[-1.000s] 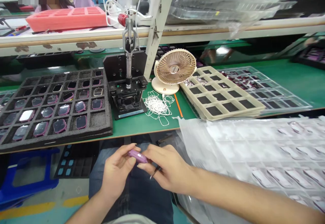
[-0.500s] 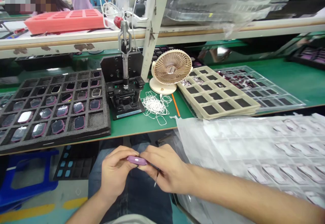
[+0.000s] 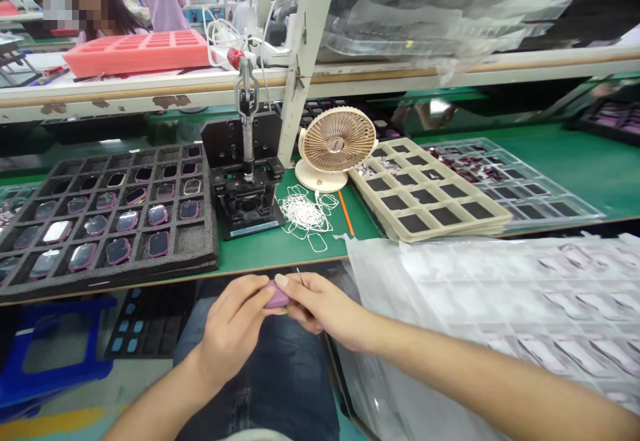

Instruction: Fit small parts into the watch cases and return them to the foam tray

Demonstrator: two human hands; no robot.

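Both my hands grip a small purple smartwatch case [image 3: 278, 295] above my lap, just off the bench edge. My left hand [image 3: 235, 317] pinches it from the left, fingers along its upper side. From the right, my right hand [image 3: 320, 307] presses its thumb on the case, the fingers curled beneath. A thin dark rod-like tool [image 3: 300, 277] sticks up from the right hand; its kind cannot be made out. Fingers hide much of the case. Beyond the hands, a tangle of thin white rings [image 3: 304, 213] lies on the green bench [image 3: 260, 246].
At left, a black foam tray [image 3: 193, 244] holds several purple-framed watches. Behind the hands stand a toggle press [image 3: 247, 181] and a fan [image 3: 340, 141]. At right are a beige tray [image 3: 435, 204], a clear tray [image 3: 565, 204] and plastic-covered parts [image 3: 450, 294]. An orange stick [image 3: 345, 213] lies nearby.
The case has turned from edge-on to showing more of a broad face, and rises slightly. The right hand's thin tool now points up instead of down. The camera view has shifted slightly.
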